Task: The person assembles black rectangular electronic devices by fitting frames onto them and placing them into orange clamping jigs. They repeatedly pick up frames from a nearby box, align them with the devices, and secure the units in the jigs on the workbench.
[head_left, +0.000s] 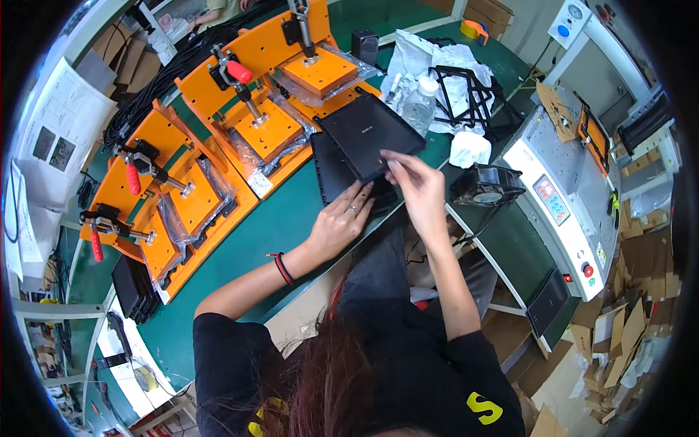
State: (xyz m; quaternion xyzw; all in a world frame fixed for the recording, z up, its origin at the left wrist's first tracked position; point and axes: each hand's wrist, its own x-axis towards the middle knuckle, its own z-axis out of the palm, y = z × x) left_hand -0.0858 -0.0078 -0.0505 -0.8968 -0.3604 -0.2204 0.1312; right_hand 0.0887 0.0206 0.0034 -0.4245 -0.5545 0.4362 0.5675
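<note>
A flat black rectangular panel (368, 127) lies tilted on top of other black panels (331, 166) at the green table's near edge. My left hand (342, 221) grips the top panel's near corner, with a ring on one finger. Over the same panel's right part is my right hand (421, 188), thumb and forefinger pinched together; whatever is between them is too small to make out. Left of the panels, orange clamping fixtures (262, 135) with red-handled toggle clamps (238, 71) stand in a row, pressing on orange blocks with clear film around them.
Beyond the panels are a clear bottle (419, 105), black frames (466, 98) on white wrapping and an orange tape roll (475, 32). A black fan (486, 184) sits beside a conveyor machine (557, 204) at right. Dark panels (135, 290) stand at far left.
</note>
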